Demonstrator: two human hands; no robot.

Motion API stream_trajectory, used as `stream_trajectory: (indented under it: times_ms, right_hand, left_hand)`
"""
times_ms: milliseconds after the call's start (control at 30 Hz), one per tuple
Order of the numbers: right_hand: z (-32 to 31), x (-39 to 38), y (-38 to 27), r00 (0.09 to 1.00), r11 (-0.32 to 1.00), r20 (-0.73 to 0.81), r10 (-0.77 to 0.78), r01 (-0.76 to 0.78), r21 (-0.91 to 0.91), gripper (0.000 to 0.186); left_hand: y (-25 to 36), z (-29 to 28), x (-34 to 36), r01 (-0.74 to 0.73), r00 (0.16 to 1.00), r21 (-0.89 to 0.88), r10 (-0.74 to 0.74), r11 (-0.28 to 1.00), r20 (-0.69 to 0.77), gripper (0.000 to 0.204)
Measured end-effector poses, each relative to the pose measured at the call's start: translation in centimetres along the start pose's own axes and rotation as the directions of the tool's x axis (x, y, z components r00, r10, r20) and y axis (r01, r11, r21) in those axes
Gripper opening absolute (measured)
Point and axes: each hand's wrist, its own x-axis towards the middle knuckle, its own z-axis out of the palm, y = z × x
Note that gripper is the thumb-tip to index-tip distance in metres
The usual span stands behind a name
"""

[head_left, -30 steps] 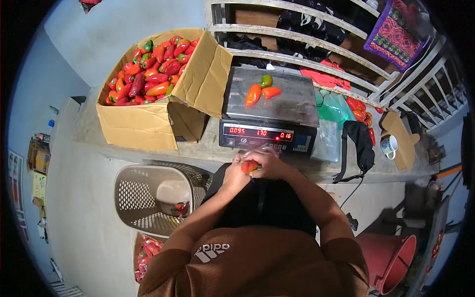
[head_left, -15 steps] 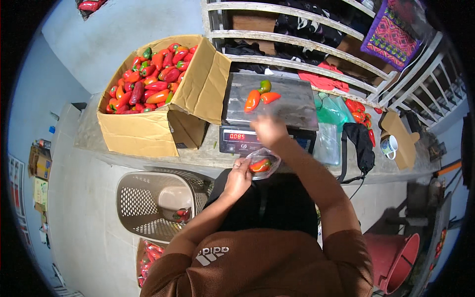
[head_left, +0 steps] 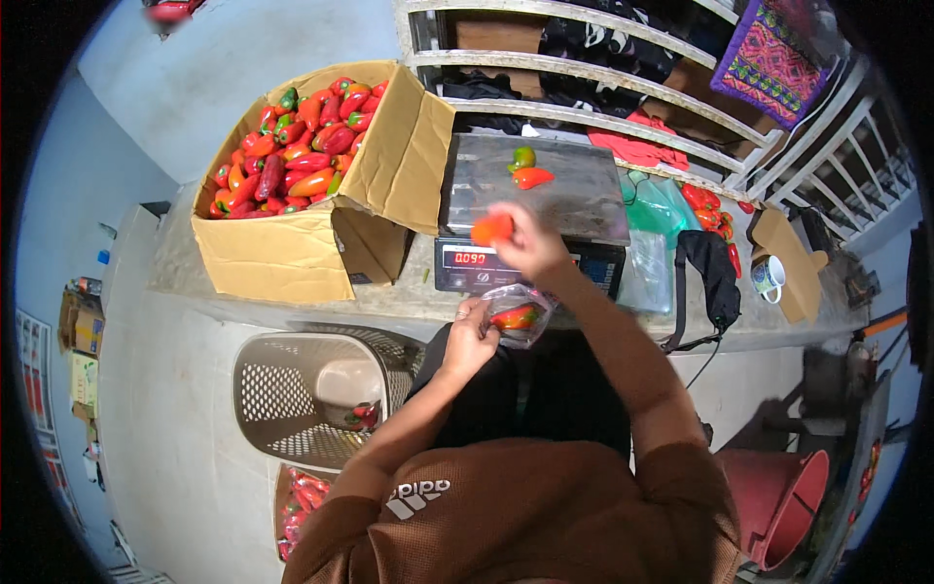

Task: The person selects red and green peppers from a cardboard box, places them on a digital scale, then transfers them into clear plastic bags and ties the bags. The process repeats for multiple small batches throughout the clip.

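Note:
My left hand [head_left: 471, 338] is closed on the edge of a clear plastic bag [head_left: 534, 298], which has a red pepper with some green [head_left: 516, 318] inside. My right hand [head_left: 533, 245] pinches an orange-red pepper [head_left: 492, 228], slightly blurred, above the front of the digital scale [head_left: 467, 195]. Two peppers still lie on the scale's dark plate: an orange one [head_left: 532, 178] and a green one [head_left: 523, 157]. Red digits glow on the scale's front panel [head_left: 471, 259], just beyond the bag.
A cardboard box [head_left: 272, 255] heaped with red peppers stands left of the scale. Clear plastic bags [head_left: 645, 277], a black pouch [head_left: 708, 280] and a mug [head_left: 768, 279] lie to the right. Below are a beige basket [head_left: 277, 389] and a red bucket [head_left: 778, 511].
My right hand has picked an orange-red pepper off the scale plate and drawn it nearer the bag. The digits on the display differ. My left hand keeps its grip on the bag.

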Motion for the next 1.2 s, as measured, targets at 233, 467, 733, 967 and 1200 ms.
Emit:
stream_trajectory:
  times_ms: [233, 467, 733, 967, 1200]
  right_hand:
    - [2.9, -12.3, 3.0, 0.954, 0.951, -0.037, 0.297, -0.299, -0.085, 0.038]
    - [5.3, -10.6, 3.2, 0.995, 0.971, -0.034, 0.099, -0.104, -0.217, 0.029]
    - [6.3, -9.6, 4.0, 0.963, 0.856, 0.180, 0.202, -0.085, -0.509, 0.017]
    - [-0.3, -2.7, 1.9, 0.870, 0.970, 0.433, 0.238, -0.187, -0.159, 0.036]
    - [-1.5, 5.4, 8.7, 0.952, 0.601, -0.154, -0.264, 0.038, -0.798, 0.017]
  left_hand:
    - [-0.6, 0.5, -0.5, -0.112, 0.992, 0.007, 0.112, 0.994, -0.055, 0.044]
    - [1.2, -1.7, 0.1, -0.234, 0.968, 0.205, 0.248, 0.950, -0.045, 0.048]
    - [0.1, -2.5, 0.4, -0.240, 0.966, 0.162, 0.252, 0.957, -0.057, 0.047]
    - [0.2, -1.7, 0.4, -0.065, 0.997, 0.023, 0.066, 0.998, -0.038, 0.047]
    - [0.3, -3.3, 1.1, -0.098, 0.995, 0.089, 0.100, 0.991, -0.021, 0.047]
